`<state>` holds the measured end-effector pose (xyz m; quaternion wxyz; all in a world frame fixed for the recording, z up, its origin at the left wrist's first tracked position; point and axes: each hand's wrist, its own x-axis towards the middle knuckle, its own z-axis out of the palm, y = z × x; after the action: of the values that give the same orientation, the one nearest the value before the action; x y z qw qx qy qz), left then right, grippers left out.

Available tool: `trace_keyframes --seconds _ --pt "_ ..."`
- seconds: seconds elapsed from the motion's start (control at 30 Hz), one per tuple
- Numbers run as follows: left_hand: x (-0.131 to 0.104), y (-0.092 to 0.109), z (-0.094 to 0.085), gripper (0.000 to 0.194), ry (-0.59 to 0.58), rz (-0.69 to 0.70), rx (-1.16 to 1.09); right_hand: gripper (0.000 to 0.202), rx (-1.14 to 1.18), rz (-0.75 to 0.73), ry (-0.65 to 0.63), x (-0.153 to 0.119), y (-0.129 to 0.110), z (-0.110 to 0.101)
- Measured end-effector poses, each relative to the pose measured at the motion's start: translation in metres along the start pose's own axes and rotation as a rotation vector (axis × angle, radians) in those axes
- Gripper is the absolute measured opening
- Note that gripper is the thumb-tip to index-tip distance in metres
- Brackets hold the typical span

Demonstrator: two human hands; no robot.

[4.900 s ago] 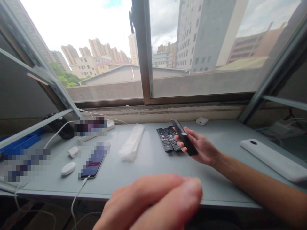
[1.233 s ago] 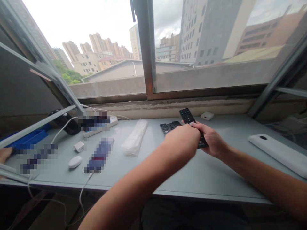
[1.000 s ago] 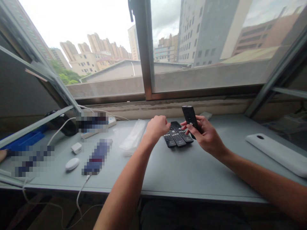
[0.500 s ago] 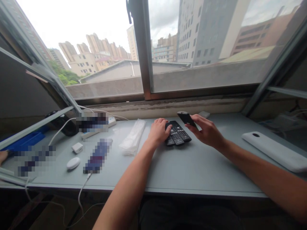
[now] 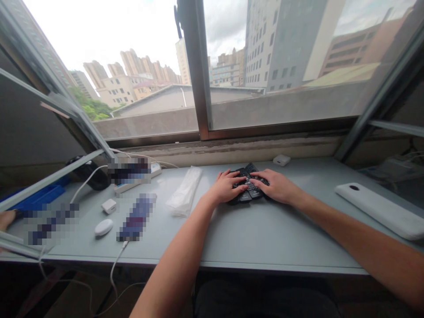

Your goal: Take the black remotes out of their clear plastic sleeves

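Several black remote controls [image 5: 245, 197] lie close together on the grey-blue table [image 5: 258, 238], partly covered by both hands. My left hand [image 5: 227, 186] rests on the remotes' left side, its fingers spread over the buttons. From the right, my right hand [image 5: 274, 184] lies over the right-hand remotes with its fingers apart. How the remotes overlap beneath the hands is partly hidden. Left of my left hand lies a bundle of clear plastic bags [image 5: 185, 192].
A long white device [image 5: 377, 210] lies at the right, a small white box [image 5: 281, 160] at the back. On the left are a white adapter [image 5: 108, 206], a white oval object [image 5: 104, 227], a power strip [image 5: 154, 170] and a blurred phone on a cable. Another person's hand [image 5: 7, 218] shows far left.
My right hand has come down and left from above the table; the black remote it held is now among the others. My left hand's fingers have spread further over the remotes.
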<state>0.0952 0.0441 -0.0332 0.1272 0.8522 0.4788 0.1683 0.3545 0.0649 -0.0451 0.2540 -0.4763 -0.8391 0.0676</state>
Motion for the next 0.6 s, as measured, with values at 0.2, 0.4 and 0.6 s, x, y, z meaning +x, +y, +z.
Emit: trace_keyframes --seconds 0.2,0.4,0.6 --pt "-0.001 -0.007 -0.003 0.054 -0.045 0.014 -0.011 0.073 -0.056 -0.117 -0.042 -0.007 -0.010 0.002" --pt "0.000 -0.011 -0.008 0.063 -0.058 -0.036 0.001 0.090 -0.017 -0.269 -0.171 -0.009 -0.030 0.019" --pt "0.000 -0.020 -0.012 0.070 -0.040 -0.130 0.049 0.081 -0.076 -0.344 -0.140 -0.005 -0.054 0.033"
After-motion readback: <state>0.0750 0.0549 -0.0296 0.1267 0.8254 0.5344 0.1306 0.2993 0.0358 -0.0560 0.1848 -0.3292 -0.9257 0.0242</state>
